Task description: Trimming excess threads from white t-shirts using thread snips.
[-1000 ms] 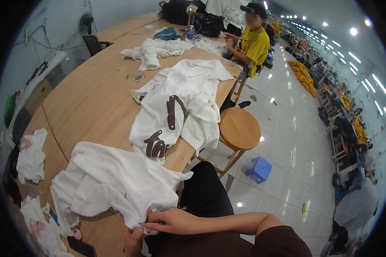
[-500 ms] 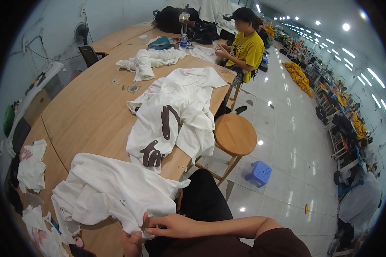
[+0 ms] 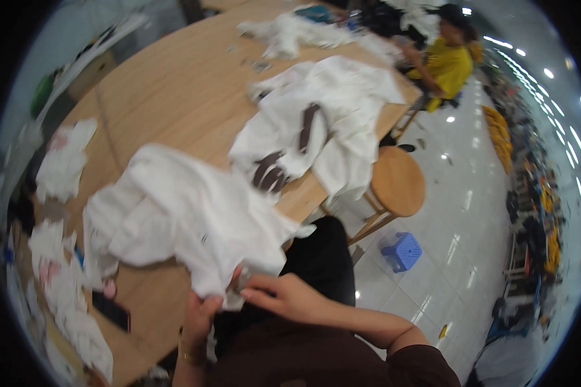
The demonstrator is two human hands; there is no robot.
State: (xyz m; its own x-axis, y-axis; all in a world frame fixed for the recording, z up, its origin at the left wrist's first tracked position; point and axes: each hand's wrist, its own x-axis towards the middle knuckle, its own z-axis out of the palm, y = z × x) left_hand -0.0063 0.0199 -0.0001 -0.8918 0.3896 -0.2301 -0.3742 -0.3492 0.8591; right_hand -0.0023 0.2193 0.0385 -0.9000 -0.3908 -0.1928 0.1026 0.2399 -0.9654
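Note:
A white fabric garment [image 3: 174, 206] with a tiny dark mark lies bunched over the near table edge, its near end hanging toward my lap. My left hand [image 3: 199, 316] pinches that near end between thumb and fingers. Against the same end, my right hand [image 3: 289, 298] comes in from the right with its fingers bent together. Something small and greyish shows at its fingertips, too blurred to name. Beyond lies a second white garment [image 3: 348, 97] with a dark brown print, partly hanging off the table's right edge.
On the wooden table [image 3: 168, 109] lie white cloth pieces [image 3: 64, 297] at left, a dark phone-like slab [image 3: 112, 312] and another white garment [image 3: 290, 33]. A round wooden stool [image 3: 399, 180] and a blue plastic stool [image 3: 403, 251] stand right. A person in a yellow shirt [image 3: 447, 64] sits beyond.
The view has swung left and down, so the scene sits further right and higher. Both hands remain at the garment's near end, with the right hand's fingers slightly shifted.

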